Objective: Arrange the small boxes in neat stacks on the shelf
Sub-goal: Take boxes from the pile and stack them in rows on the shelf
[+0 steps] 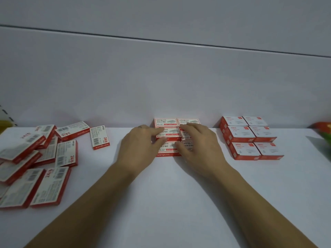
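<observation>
Shop shelf [166,203] stocked with identical staple boxes [240,134].

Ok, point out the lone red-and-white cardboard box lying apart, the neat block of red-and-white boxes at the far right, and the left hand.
lone box [99,137], head view, middle of its white face.
neat block [240,134], head view, top of a middle box.
left hand [138,147], head view, back of the hand.
</observation>
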The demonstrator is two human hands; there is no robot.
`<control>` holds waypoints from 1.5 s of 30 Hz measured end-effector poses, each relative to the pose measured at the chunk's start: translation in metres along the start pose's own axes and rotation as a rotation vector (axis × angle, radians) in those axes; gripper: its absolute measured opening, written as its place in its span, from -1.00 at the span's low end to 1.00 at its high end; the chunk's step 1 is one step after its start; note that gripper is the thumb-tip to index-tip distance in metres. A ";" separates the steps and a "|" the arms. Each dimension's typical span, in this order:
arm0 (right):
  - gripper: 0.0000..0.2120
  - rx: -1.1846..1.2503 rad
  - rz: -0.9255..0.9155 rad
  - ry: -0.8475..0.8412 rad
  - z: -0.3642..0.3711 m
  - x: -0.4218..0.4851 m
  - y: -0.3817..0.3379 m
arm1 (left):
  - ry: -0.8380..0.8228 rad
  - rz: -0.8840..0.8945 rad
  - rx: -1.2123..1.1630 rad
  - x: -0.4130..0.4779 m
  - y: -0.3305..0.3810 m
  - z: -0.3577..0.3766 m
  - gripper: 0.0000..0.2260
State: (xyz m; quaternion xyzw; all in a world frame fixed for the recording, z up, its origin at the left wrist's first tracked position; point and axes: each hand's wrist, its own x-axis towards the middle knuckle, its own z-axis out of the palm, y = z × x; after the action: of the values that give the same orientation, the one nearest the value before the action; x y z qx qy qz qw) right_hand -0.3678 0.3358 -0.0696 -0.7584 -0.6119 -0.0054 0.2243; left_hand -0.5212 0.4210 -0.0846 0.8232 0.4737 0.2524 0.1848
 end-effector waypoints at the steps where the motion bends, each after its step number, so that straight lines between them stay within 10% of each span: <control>1: -0.51 0.004 0.004 0.000 0.000 0.000 0.000 | -0.006 -0.004 0.004 0.000 0.000 -0.001 -0.64; 27: -0.48 -0.115 -0.395 -0.196 0.014 0.038 -0.119 | -0.004 -0.108 0.459 -0.045 -0.049 -0.127 -0.52; 45: -0.71 -0.077 -0.263 -0.210 0.068 0.049 -0.175 | 0.061 -0.257 0.457 -0.086 -0.094 -0.148 -0.43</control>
State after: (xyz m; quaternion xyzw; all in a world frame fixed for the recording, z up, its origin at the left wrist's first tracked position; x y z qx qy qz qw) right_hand -0.5361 0.4307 -0.0584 -0.6763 -0.7253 0.0212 0.1271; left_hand -0.7099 0.4007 -0.0376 0.7685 0.6247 0.1380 0.0101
